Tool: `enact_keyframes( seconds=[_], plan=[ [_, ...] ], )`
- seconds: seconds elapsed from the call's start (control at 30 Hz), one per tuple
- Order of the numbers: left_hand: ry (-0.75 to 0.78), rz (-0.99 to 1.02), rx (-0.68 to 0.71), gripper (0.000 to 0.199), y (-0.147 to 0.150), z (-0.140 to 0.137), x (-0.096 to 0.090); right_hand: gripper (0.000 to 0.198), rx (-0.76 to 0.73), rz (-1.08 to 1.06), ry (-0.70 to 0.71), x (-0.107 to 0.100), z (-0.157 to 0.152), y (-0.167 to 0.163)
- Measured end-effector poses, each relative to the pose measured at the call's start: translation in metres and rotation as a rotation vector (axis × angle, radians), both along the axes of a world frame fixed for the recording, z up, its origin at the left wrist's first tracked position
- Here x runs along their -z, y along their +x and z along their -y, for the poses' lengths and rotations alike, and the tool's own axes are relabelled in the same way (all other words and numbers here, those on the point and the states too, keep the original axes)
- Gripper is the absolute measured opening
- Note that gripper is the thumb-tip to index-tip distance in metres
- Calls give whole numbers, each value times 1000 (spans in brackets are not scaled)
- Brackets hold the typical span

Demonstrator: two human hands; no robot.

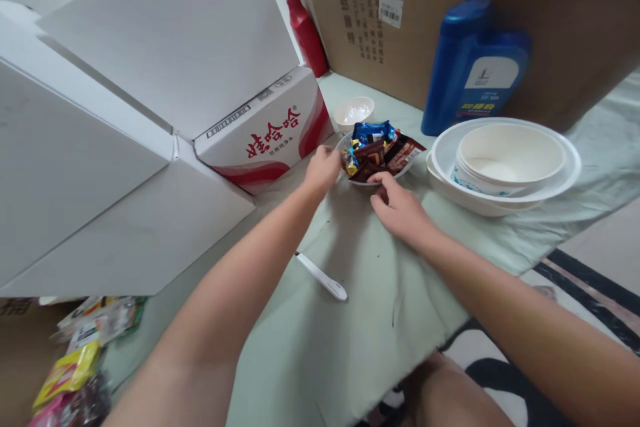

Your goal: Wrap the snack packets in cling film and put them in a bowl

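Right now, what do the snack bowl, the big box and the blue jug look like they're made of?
Snack bowl: probably thin white paper or plastic, disposable-looking. Big box: brown cardboard, matte, printed. Blue jug: plastic, glossy, moulded handle.

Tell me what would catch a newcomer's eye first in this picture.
Probably the small bowl of wrapped candies at the middle of the table, with the left hand and right hand at its near rim. Next, the open white carton with red lettering to its left, and the blue jug behind stacked white bowls at right.
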State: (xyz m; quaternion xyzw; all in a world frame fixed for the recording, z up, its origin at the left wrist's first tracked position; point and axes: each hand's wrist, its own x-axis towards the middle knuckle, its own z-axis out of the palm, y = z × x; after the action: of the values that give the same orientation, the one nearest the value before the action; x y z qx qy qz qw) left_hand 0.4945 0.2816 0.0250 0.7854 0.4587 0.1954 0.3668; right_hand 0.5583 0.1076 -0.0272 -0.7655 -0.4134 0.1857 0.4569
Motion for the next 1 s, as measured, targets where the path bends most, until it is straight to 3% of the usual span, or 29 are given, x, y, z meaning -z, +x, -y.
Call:
enact_keyframes(
  seconds=[0.17, 0.27, 0.4, 0.77, 1.0],
  plan=[
    [147, -10, 97, 41, -11, 36, 6, 44, 52, 118, -64, 8, -28, 20],
    [215, -25, 176, 34, -9, 39, 9, 63, 110, 131, -49, 14, -32, 20],
    [195, -44, 157, 22, 6, 27, 14, 82, 146, 67, 61, 19, -30, 15],
    [110, -8, 17, 31, 82, -4, 17, 66, 213, -94, 138, 21, -35, 20],
    [90, 42, -89, 38, 133, -50, 28, 61, 252, -140, 148, 21, -35, 18]
  ],
)
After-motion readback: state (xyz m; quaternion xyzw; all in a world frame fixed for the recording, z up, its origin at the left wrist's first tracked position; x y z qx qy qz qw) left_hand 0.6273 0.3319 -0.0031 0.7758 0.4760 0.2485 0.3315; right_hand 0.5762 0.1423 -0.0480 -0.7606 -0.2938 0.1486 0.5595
